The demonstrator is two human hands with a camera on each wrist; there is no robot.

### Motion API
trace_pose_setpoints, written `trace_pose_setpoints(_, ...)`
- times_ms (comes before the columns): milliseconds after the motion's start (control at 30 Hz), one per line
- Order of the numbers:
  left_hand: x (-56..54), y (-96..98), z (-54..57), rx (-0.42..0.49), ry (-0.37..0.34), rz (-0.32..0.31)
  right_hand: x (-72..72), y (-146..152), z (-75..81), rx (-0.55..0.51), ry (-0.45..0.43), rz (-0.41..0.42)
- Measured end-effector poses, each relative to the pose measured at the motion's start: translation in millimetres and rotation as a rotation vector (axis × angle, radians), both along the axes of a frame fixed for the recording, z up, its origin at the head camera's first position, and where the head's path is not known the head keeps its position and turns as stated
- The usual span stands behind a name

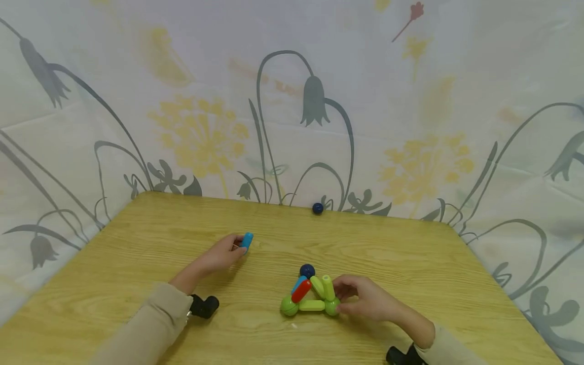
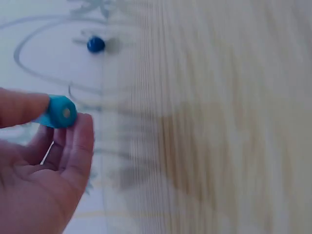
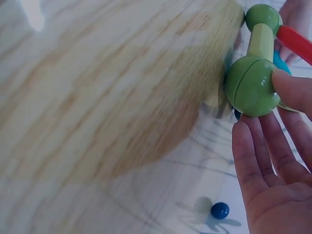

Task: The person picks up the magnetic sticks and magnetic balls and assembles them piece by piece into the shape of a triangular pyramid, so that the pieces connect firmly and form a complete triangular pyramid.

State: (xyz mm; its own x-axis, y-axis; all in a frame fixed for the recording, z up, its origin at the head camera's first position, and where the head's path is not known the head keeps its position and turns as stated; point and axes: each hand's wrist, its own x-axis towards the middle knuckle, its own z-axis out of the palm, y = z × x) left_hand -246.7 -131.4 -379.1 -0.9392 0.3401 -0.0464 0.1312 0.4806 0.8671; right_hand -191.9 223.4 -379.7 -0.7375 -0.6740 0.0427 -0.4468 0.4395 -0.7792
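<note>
My left hand holds a short blue rod above the table's left middle, pinched between thumb and fingers; the rod's round end faces the left wrist camera. At the front middle sits a small ball-and-rod frame. A light green rod links its left green ball and right green ball. A red rod slants up from the left ball, and another light green rod rises from the right one. Behind is a dark blue ball. My right hand grips the right green ball, thumb on its side.
Another dark blue ball lies at the back edge of the wooden table, against the flower-printed cloth. Black wrist devices show at the left sleeve and right sleeve.
</note>
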Motion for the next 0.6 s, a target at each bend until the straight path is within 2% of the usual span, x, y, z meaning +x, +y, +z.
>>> trace_pose_setpoints(133,3.5,15.2,0.2,0.061,0.003,-0.006,-0.8,0,-0.5,0.002,0.001,0.005)
trace_pose_setpoints(367,5.1,38.8,-2.7,0.082,0.099,-0.107,-1.1,-1,-0.8,-0.004,0.013,0.008)
trace_pose_setpoints(600,2.5,66.0,-3.9,0.091,0.164,-0.179,-1.4,-2,-0.3,-0.001,0.021,0.015)
